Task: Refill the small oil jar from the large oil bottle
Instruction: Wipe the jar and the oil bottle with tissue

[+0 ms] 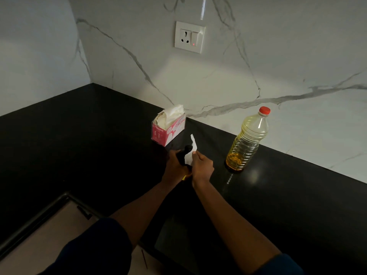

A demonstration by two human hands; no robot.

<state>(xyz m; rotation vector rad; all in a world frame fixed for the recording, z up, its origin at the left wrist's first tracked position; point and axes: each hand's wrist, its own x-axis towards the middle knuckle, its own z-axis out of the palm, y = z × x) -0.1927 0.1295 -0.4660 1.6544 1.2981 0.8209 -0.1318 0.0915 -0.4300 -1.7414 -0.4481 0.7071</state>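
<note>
The small oil jar [185, 153] is dark with a black top; most of it is hidden behind my hands, and a sliver of yellow shows at its base. My left hand [175, 167] grips the jar from the left. My right hand [201, 165] pinches a white tissue [191, 150] against the jar's right side, a strip of it sticking up past the top. The large oil bottle [248, 140], clear plastic with a red cap screwed on and yellow oil in its lower part, stands upright on the black counter [89, 145], to the right of my hands and apart from them.
A pink tissue box [168, 129] with tissues sticking out stands just behind my hands near the marble wall. A wall socket [189, 36] with a lit red indicator sits above it. The counter's front edge runs at the lower left, with cabinet fronts [45, 241] below.
</note>
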